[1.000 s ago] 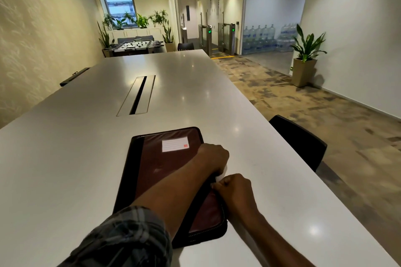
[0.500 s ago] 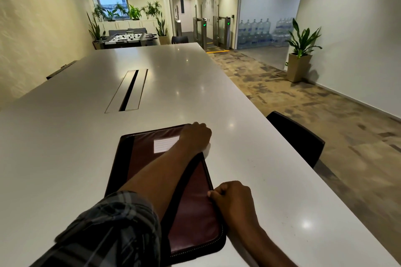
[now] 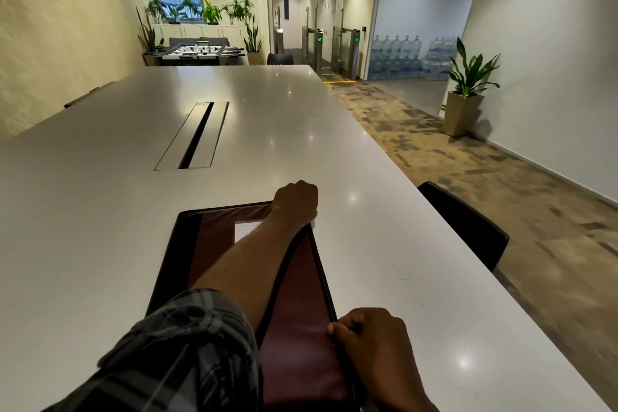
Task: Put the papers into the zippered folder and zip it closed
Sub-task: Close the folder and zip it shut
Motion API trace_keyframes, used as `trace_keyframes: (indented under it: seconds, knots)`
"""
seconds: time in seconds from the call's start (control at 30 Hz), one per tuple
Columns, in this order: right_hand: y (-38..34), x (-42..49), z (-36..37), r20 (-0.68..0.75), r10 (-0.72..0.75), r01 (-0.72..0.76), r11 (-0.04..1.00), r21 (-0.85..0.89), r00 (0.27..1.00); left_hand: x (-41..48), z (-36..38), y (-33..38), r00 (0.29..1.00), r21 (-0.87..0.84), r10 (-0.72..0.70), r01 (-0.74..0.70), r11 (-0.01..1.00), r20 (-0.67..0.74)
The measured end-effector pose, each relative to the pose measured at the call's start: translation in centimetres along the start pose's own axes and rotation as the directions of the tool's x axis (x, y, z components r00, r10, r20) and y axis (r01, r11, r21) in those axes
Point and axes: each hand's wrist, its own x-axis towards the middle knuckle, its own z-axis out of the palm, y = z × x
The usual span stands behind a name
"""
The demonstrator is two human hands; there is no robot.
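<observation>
Papers look stowed, zipping underway: the right hand [image 3: 371, 344] pinches the zippered folder [image 3: 301, 311] edge, the left hand [image 3: 295, 204] curls its grip at the far corner (pull hidden).

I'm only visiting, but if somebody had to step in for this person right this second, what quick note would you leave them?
Left hand: fingers curled at the far right corner of the zippered folder, probably on the zip pull, which is hidden.
Right hand: pinches the folder's right edge near the front, steadying it.
Folder: lies shut and flat on the white table.
Done: no loose papers in sight, so they seem to be inside; the right edge looks zipped.
Left: probably run the zip round the corner and along the far edge, then let go.
</observation>
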Motion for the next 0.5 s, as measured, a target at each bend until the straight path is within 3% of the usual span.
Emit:
trace_keyframes:
  seconds: [0.37, 0.5]
  knots:
    - [-0.4, 0.4, -0.3, 0.08, 0.055, -0.047, 0.994, -0.094, 0.995, 1.3, 1.3, -0.9, 0.993, -0.199, -0.117, 0.119, 0.973, 0.019]
    - [-0.4, 0.9, -0.7, 0.111, 0.084, -0.077, 0.995, -0.068, 0.99, 0.5, 1.3, -1.5, 0.996, -0.216, -0.077, 0.087, 0.972, 0.056]
